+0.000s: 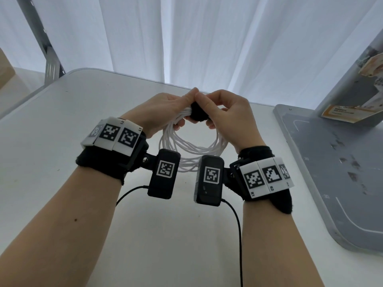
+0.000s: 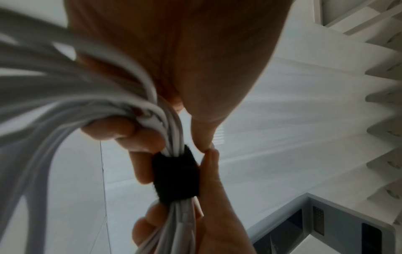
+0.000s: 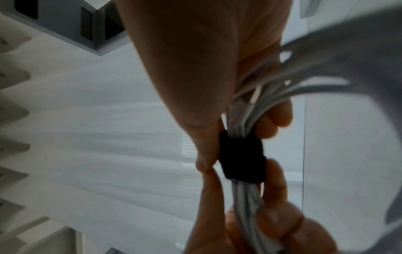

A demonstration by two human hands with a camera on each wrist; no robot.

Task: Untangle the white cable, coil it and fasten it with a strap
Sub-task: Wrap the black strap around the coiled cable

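The white cable (image 1: 192, 147) hangs as a coil of several loops above the white table (image 1: 72, 121). A black strap (image 1: 196, 114) is wrapped round the gathered top of the coil, seen in the left wrist view as a snug strap (image 2: 176, 177) and in the right wrist view as the same strap (image 3: 241, 159). My left hand (image 1: 182, 109) grips the cable bundle (image 2: 169, 137) just left of the strap. My right hand (image 1: 209, 108) pinches the strap between thumb and fingers. The two thumb tips touch above it. The cable's plugs are hidden.
A grey board (image 1: 331, 172) lies on the table at the right, with an upright grey panel (image 1: 352, 75) carrying a printed packet behind it. White curtains hang past the far table edge. Black wires (image 1: 238, 235) trail from the wrist cameras.
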